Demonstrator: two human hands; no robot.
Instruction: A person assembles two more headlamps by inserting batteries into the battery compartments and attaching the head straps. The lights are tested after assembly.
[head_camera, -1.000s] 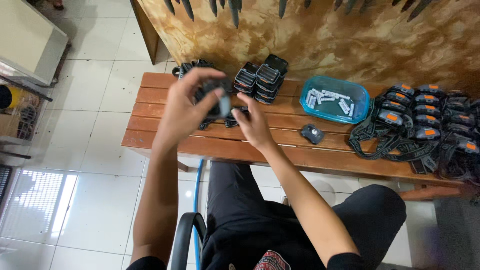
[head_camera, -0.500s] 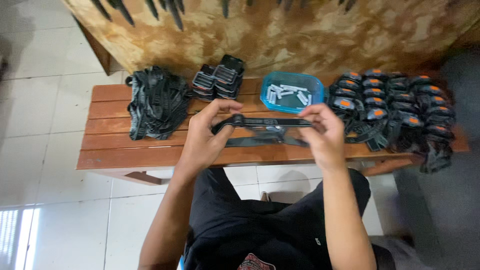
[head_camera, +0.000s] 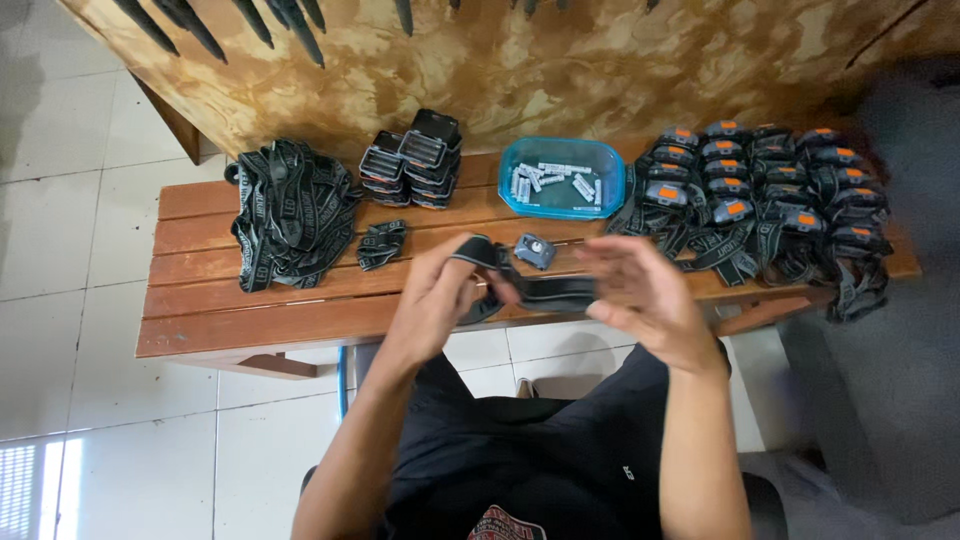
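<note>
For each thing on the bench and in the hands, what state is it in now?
Black strap: stretched between both hands.
Left hand: gripping the strap.
Right hand: blurred, at the strap's other end.
Blue tray: open, holding small pale parts.
Lamp unit: lying loose, no strap.
Strap pile: tangled.
</note>
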